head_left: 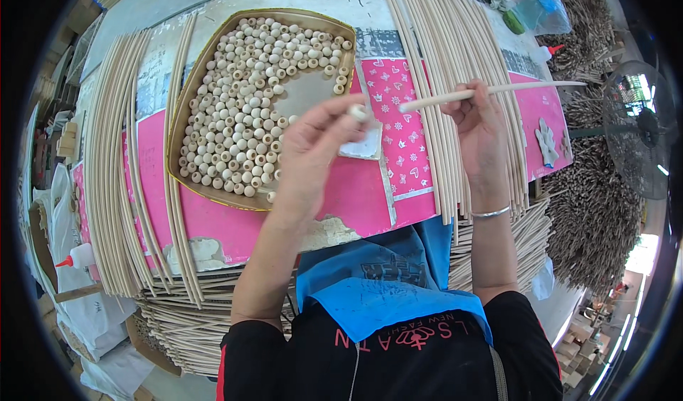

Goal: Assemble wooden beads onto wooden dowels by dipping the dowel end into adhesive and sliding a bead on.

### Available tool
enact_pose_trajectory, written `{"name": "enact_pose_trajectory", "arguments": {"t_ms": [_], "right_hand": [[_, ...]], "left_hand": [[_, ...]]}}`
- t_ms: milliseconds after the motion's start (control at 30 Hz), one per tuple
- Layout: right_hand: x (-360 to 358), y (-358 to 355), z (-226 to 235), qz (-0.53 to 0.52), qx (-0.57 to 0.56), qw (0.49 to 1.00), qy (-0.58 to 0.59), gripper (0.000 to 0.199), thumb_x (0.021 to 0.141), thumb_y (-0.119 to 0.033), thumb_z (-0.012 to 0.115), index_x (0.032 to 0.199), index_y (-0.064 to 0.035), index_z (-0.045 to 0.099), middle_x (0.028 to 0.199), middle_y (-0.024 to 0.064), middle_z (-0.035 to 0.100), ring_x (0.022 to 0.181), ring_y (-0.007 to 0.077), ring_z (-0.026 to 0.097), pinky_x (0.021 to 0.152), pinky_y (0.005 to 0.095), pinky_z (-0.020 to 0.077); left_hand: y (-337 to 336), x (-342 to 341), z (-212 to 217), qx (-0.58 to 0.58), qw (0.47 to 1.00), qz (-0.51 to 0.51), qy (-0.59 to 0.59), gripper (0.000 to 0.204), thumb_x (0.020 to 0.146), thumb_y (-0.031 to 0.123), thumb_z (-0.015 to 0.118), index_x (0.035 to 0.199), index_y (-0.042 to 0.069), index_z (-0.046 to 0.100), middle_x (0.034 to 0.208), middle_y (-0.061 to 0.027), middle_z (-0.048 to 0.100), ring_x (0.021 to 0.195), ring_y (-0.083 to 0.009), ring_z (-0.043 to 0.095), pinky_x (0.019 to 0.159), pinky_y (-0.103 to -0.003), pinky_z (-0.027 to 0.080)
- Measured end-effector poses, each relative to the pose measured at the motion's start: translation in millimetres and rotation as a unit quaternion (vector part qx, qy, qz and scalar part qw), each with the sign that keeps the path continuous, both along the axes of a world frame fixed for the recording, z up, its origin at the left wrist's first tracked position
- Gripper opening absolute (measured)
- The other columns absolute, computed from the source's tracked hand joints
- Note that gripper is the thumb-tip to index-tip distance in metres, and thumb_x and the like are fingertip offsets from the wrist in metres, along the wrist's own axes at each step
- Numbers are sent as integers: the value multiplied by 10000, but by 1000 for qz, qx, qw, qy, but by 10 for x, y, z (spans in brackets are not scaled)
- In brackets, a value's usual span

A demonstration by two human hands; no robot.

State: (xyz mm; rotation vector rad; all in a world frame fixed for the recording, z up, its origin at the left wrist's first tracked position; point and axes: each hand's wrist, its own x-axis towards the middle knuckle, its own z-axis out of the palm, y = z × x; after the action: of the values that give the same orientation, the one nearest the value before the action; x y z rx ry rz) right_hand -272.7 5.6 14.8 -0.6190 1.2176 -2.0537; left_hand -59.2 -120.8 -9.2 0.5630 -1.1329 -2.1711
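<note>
So the biggest thing here is the worktable (341, 202), patched in pink sheeting. A shallow yellow-edged tray (304, 98) full of round wooden beads sits on it, left of center. Loose rows of pale wooden rods lie either side, the right row (455, 41) and the left row (117, 159), both running roughly near edge to far edge.

The held wooden rod (523, 86) goes crosswise to those: long axis nearly level left to right, right end a touch higher. It's up above the right row, its thicker-looking pale end pointing left at the other hand, the thin-looking end sticking out past the table's right side.

Right hand (475, 120) has it pinched between thumb and fingers. Left hand (313, 138), kinda blurry, is pinching a single wooden bead (358, 112) near the rod's left end, gap between them. Can't tell which way the bead's hole faces.
</note>
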Motion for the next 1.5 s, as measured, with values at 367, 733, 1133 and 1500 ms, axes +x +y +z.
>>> {"name": "enact_pose_trajectory", "arguments": {"t_ms": [367,733,1133,1500], "right_hand": [[299,-509,-486,-19,176,906,383,156,991,-126,612,983,29,618,765,89,613,664,137,601,603,306,497],[285,-579,-385,39,211,895,390,169,1001,-144,600,988,24,604,809,89,635,717,150,652,643,300,529],[60,-213,171,10,91,985,148,276,1059,-267,520,1046,-7,611,894,103,690,781,169,690,757,311,579],[171,-214,114,12,86,987,135,262,1063,-254,513,1035,-10,602,893,101,680,783,165,680,753,313,574]], "left_hand": [[-164,350,-287,-61,992,45,-96,319,1013,108,582,1299,-28,613,1124,-103,691,1009,-138,659,914,-279,533],[-167,359,-320,-28,991,74,-103,287,992,130,630,1252,11,661,1051,-58,715,947,-101,657,872,-250,525],[-47,50,-236,1,999,5,-50,315,998,128,620,1281,-8,641,1097,-80,710,992,-124,664,906,-264,524],[50,-1,-169,-15,999,-17,-29,311,994,126,630,1273,-10,648,1084,-74,706,957,-108,653,893,-256,528]]}}
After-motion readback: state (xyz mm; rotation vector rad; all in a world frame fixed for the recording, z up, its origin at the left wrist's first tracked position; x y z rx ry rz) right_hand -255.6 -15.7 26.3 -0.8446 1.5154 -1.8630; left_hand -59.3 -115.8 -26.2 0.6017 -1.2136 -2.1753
